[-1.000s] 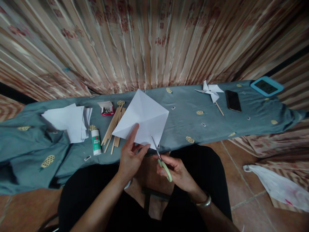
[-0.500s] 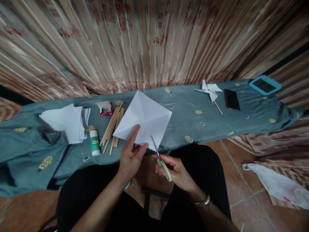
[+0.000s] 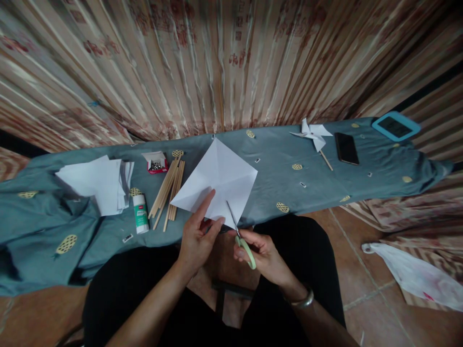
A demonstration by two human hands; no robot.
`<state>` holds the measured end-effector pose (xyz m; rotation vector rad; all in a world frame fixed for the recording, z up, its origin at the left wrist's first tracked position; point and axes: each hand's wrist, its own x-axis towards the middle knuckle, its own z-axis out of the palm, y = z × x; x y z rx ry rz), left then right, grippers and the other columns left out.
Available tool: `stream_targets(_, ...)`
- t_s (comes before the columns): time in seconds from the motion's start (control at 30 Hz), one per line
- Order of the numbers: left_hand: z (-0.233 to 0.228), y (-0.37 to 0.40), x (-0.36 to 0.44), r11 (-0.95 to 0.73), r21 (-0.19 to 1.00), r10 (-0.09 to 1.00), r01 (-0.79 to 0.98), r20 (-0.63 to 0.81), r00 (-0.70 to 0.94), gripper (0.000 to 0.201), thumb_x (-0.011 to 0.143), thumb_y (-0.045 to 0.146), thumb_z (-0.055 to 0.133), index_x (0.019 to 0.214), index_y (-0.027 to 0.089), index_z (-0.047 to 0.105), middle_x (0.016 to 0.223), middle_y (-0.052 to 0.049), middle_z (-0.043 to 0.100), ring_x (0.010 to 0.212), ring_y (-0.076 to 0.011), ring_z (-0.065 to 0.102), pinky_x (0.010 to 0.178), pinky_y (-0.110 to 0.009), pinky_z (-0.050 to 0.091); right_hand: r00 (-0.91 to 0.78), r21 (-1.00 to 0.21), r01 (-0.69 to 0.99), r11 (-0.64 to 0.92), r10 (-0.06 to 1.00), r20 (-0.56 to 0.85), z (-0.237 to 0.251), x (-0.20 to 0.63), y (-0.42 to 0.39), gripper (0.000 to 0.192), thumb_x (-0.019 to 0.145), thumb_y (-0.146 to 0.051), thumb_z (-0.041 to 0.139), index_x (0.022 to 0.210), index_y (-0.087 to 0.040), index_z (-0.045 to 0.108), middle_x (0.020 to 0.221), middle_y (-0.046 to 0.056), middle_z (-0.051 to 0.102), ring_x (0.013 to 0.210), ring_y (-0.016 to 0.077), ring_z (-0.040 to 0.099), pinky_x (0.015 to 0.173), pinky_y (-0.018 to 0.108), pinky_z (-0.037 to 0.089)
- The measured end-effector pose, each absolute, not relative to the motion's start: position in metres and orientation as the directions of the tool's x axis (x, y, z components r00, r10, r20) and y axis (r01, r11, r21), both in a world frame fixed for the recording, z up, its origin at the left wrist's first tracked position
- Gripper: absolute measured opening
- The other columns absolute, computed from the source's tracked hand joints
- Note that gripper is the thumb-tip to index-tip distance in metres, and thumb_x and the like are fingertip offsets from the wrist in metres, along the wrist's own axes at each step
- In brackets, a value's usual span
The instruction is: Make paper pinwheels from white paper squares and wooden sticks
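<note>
A square white sheet of paper [image 3: 224, 173] with diagonal creases is held out over the near edge of the table. My left hand [image 3: 197, 236] grips its lower left side, index finger on top and the other fingers partly hidden beneath. In my right hand [image 3: 265, 253] are scissors [image 3: 246, 250] with pale green handles. Their blades lie at the paper's near corner and point toward its middle. Just left of the paper lie several wooden sticks [image 3: 166, 193].
On the patterned cloth [image 3: 275, 173] stand a glue stick [image 3: 141, 214], a red box of small metal pins [image 3: 157, 163] and stacked white paper [image 3: 104, 183]. To the right lie a paper pinwheel [image 3: 314, 135], a phone [image 3: 346, 148] and a blue-framed device [image 3: 396, 126].
The paper has turned slightly, its far corner shifting right. My left hand has slid a little to the right with it. The scissors stay at the near corner.
</note>
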<state>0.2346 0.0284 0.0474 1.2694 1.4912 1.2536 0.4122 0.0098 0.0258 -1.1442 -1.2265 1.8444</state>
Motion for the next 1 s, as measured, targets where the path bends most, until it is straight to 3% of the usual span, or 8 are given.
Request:
stream_targets(0.23, 0.0476, 0.0261, 0.2366, 0.025, 0.969, 0.988, 0.246, 0.014, -0.154, 0.057, 0.080, 0.033, 0.067, 0.134, 0.021, 0.054, 0.139, -0.008, 0.057, 0.103, -0.0214, 0.066, 0.077, -0.028, 0.058, -0.414, -0.933, -0.086, -0.349, 0.865, -0.285, 0.0232, 0.4110, 0.0105, 0.036, 0.072, -0.035, 0.080, 0.103, -0.019, 0.068, 0.070, -0.003, 0.063, 0.059, 0.0082, 0.055, 0.055, 0.020, 0.045)
stream_targets(0.6, 0.0473, 0.0278, 0.2368, 0.015, 0.983, 0.985, 0.185, 0.018, -0.171, 0.060, 0.076, 0.035, 0.070, 0.133, 0.020, 0.056, 0.141, -0.009, 0.055, 0.115, -0.0239, 0.061, 0.086, -0.029, 0.056, -0.420, -0.918, -0.101, -0.384, 0.853, -0.311, 0.0269, 0.4107, 0.0114, 0.038, 0.072, -0.035, 0.080, 0.099, -0.019, 0.059, 0.065, -0.004, 0.064, 0.055, 0.0082, 0.057, 0.056, 0.020, 0.046)
stream_targets(0.77, 0.0498, 0.0266, 0.2364, 0.054, 0.989, 0.990, 0.139, -0.035, -0.138, 0.063, 0.077, 0.035, 0.071, 0.136, 0.020, 0.053, 0.124, -0.009, 0.066, 0.087, -0.0174, 0.068, 0.069, -0.024, 0.057, -0.429, -0.922, -0.095, -0.375, 0.851, -0.302, 0.0269, 0.4119, 0.0106, 0.043, 0.072, -0.035, 0.080, 0.105, -0.019, 0.058, 0.067, -0.004, 0.065, 0.056, 0.0086, 0.056, 0.055, 0.021, 0.045)
stream_targets(0.87, 0.0508, 0.0256, 0.2368, 0.076, 0.992, 0.991, 0.105, -0.064, -0.117, 0.064, 0.076, 0.032, 0.071, 0.137, 0.020, 0.052, 0.106, -0.005, 0.072, 0.062, -0.0100, 0.060, 0.053, -0.019, 0.051, -0.443, -0.930, -0.097, -0.355, 0.852, -0.279, 0.0288, 0.4118, 0.0122, 0.040, 0.073, -0.036, 0.079, 0.103, -0.019, 0.059, 0.066, -0.004, 0.065, 0.058, 0.0091, 0.056, 0.054, 0.021, 0.044)
stream_targets(1.0, 0.0519, 0.0249, 0.2376, 0.105, 0.991, 0.990, 0.088, -0.096, -0.103, 0.067, 0.076, 0.033, 0.071, 0.138, 0.018, 0.050, 0.091, -0.002, 0.072, 0.050, -0.0068, 0.051, 0.046, -0.017, 0.044, -0.448, -0.929, -0.101, -0.355, 0.850, -0.276, 0.0310, 0.4112, 0.0137, 0.040, 0.074, -0.038, 0.078, 0.104, -0.019, 0.059, 0.065, -0.003, 0.064, 0.057, 0.0092, 0.056, 0.054, 0.021, 0.044)
